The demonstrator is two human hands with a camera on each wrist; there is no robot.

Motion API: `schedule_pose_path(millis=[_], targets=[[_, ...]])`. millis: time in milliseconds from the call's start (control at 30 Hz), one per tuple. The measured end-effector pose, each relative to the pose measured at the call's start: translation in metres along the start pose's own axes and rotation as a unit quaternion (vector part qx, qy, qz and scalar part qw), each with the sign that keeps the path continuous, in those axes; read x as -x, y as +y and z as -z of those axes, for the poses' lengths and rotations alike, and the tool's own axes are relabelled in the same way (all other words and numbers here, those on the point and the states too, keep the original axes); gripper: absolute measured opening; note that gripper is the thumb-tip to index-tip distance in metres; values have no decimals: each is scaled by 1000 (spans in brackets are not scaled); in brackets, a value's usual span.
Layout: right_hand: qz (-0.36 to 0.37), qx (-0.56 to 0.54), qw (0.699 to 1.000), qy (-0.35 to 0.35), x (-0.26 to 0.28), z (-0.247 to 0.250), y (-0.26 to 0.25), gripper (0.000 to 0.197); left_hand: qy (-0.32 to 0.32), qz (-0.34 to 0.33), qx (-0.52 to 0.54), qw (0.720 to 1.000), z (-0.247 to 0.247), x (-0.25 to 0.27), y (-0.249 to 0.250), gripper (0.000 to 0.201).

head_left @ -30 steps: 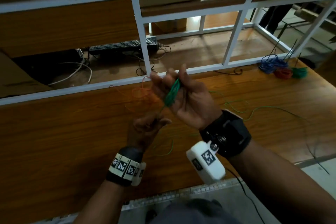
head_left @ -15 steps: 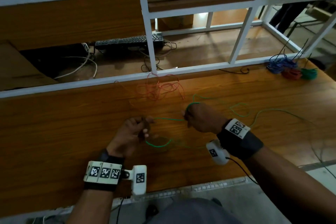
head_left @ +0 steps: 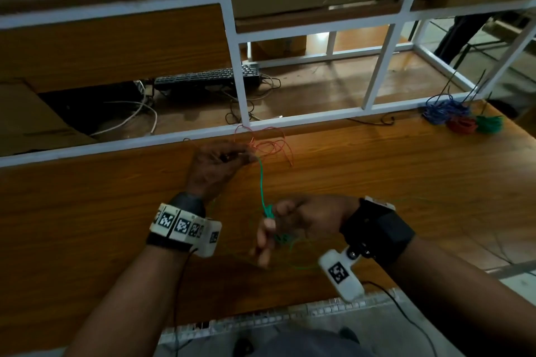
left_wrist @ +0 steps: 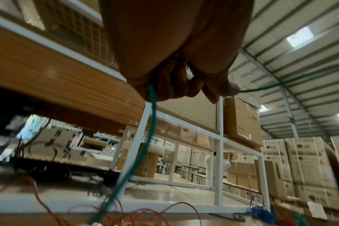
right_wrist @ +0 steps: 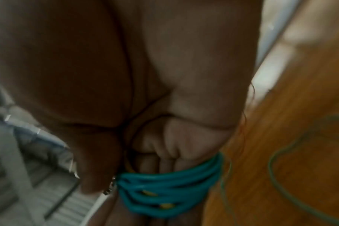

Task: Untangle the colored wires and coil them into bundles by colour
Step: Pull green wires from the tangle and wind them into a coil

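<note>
Right hand (head_left: 307,219), near centre over the counter (head_left: 87,211): grip wrapped by several turns of green wire (head_left: 262,185), fingers bent through the coil. Strand runs taut from there up to the left hand (head_left: 214,165), farther and left, whose thumb and fingers pinch it. Slack green lies right of the right hand. Loose red wire (head_left: 269,145) sits just beyond the left hand at the far edge. Finished blue, red, green bundles (head_left: 461,117) far right. Advice: keep the strand tensioned, feed it clear of the red tangle, lay turns side by side.
</note>
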State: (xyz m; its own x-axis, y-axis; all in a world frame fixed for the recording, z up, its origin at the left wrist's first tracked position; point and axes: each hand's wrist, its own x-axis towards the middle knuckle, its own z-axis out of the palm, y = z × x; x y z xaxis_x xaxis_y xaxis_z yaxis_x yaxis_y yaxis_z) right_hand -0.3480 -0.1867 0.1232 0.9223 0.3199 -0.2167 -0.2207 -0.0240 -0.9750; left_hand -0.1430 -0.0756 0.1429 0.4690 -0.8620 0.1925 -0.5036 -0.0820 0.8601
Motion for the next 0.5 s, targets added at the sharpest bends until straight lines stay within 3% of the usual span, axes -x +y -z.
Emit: schedule_pose_path(millis=[67,133,233,300,367,400,433,467,500], targets=[[106,-129,986,-3,-8,-1,-11,28,-20,63,35,997,-14,-7,-1,8],[204,-235,950,22,-16,8,-25,25,-49,97,60,992,-32,-5,-6,17],[316,-403,850,126,-19,31,-47,31,-24,101,18,994,-58,12,-18,18],[368,-431,793,222,-17,46,-52,30,-9,136,83,987,-71,27,-28,18],[379,-262,783,417,-10,58,-50,32,9,164,123,979,-76,40,-38,17],[342,-91,756,551,-8,63,-44,34,15,170,130,977,-76,46,-40,16],[279,87,698,654,-8,68,-34,33,20,169,131,977,-74,50,-42,16],[206,231,653,691,-8,72,-23,32,24,159,126,979,-72,54,-43,16],[149,330,646,672,-10,73,-10,30,27,146,108,983,-69,57,-42,18]])
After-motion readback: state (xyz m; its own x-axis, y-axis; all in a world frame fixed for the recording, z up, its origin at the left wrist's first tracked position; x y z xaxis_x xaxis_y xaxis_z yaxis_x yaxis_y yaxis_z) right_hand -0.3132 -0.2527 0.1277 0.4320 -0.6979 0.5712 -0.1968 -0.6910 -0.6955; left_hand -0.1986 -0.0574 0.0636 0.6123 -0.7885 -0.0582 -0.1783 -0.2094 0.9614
